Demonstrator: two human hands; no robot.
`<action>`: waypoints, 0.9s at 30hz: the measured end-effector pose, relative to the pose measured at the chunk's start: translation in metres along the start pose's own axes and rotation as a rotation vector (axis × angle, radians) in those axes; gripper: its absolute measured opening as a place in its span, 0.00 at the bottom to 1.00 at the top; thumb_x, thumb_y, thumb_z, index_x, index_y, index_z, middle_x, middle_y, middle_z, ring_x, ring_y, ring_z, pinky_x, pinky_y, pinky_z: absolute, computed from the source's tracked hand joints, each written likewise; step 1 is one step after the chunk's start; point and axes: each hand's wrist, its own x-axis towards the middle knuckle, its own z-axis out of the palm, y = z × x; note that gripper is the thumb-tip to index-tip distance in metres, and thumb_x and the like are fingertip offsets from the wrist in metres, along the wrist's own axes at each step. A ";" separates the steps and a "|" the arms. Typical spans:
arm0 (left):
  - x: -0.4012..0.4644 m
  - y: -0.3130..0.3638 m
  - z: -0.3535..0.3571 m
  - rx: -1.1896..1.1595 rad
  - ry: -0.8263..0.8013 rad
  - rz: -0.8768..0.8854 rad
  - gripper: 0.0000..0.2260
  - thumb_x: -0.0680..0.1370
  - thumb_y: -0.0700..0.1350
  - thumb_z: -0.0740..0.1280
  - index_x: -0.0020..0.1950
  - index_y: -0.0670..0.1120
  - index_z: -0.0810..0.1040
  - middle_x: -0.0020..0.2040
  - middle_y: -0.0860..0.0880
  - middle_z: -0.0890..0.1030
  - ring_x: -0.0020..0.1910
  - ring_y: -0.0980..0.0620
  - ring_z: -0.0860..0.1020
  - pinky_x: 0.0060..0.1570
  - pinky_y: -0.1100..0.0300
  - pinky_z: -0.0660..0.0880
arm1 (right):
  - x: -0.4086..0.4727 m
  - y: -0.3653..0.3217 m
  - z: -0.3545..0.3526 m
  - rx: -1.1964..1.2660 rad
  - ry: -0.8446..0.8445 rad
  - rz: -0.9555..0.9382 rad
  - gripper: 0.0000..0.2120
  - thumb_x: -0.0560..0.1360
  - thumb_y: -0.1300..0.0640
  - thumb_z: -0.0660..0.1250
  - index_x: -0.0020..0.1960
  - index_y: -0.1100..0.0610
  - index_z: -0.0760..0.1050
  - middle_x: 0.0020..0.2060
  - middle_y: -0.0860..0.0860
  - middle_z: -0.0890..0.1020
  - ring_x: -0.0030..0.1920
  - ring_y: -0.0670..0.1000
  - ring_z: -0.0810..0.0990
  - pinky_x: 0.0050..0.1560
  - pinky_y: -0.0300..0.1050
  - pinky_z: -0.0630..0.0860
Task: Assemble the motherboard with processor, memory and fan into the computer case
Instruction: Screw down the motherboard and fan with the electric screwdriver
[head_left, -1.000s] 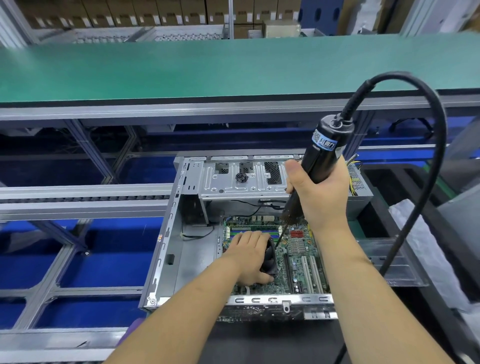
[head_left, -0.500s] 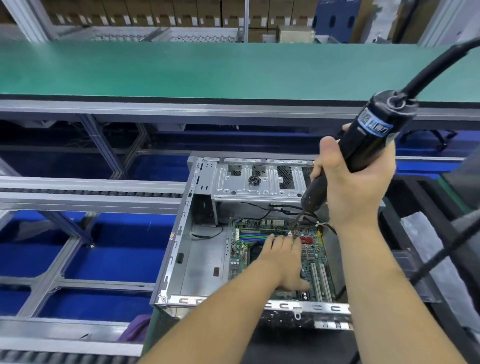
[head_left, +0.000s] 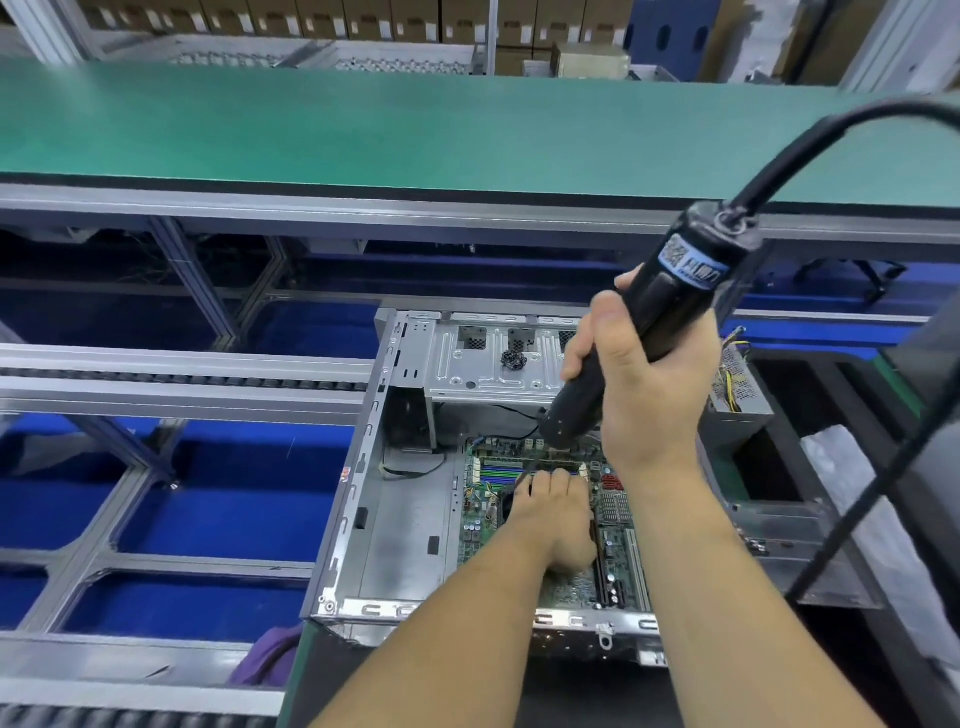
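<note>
Since half-second back my left hand (head_left: 553, 512) slides up-board toward memory slots, flat over fan; right hand (head_left: 647, 384) grips black corded electric screwdriver (head_left: 652, 325), bit down beside left fingertips; green motherboard (head_left: 558, 525) seated in open grey steel case (head_left: 363, 499); I judge screws remain.

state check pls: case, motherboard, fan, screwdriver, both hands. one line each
computer case: lying on its side, open, side panel off.
motherboard: lying flat inside the case.
fan: on the board, mostly hidden under the left hand.
electric screwdriver: tilted, bit pointing down at the board beside the left fingertips; cable attached.
left hand: resting flat on the fan, fingers extended.
right hand: grips the screwdriver body.
</note>
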 end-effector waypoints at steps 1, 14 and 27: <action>0.001 -0.002 0.001 -0.022 -0.013 0.004 0.31 0.75 0.49 0.64 0.74 0.42 0.57 0.69 0.43 0.63 0.69 0.40 0.60 0.72 0.41 0.51 | -0.002 0.003 0.003 -0.008 -0.010 0.011 0.14 0.71 0.46 0.75 0.47 0.49 0.72 0.30 0.54 0.76 0.25 0.56 0.74 0.31 0.46 0.73; 0.007 -0.014 0.005 -0.236 -0.013 0.047 0.28 0.74 0.45 0.64 0.73 0.46 0.59 0.67 0.45 0.63 0.70 0.42 0.58 0.73 0.44 0.46 | 0.006 0.019 0.018 0.020 -0.040 0.057 0.16 0.73 0.49 0.74 0.48 0.56 0.69 0.28 0.51 0.75 0.24 0.54 0.74 0.31 0.44 0.74; 0.008 -0.015 0.006 -0.204 -0.028 0.056 0.29 0.70 0.40 0.62 0.71 0.47 0.62 0.67 0.44 0.64 0.65 0.44 0.60 0.71 0.44 0.45 | -0.004 0.031 0.024 -0.074 -0.065 0.070 0.13 0.72 0.49 0.74 0.46 0.51 0.70 0.28 0.50 0.77 0.26 0.55 0.75 0.32 0.48 0.75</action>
